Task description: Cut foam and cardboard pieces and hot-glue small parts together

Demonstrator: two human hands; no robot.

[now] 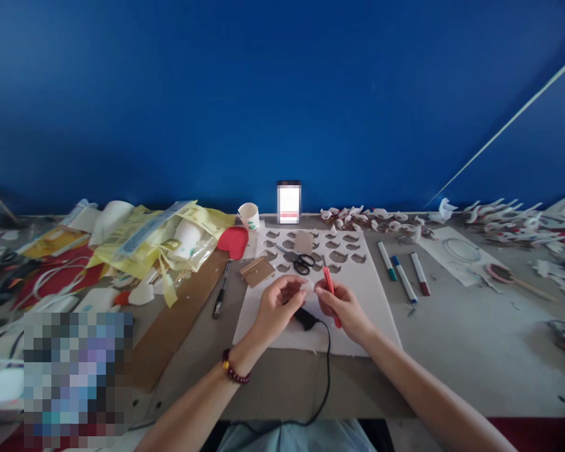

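Two bare hands work close together over a white sheet with rows of curved cut-outs. The left hand pinches a small white piece between thumb and fingers, above the sheet's middle. The right hand grips a red craft knife, tip pointing away from the person, its fingertips just beside that piece; whether they touch it, I cannot tell. Black-handled scissors lie beyond the hands, and a black corded tool lies between the wrists, partly hidden.
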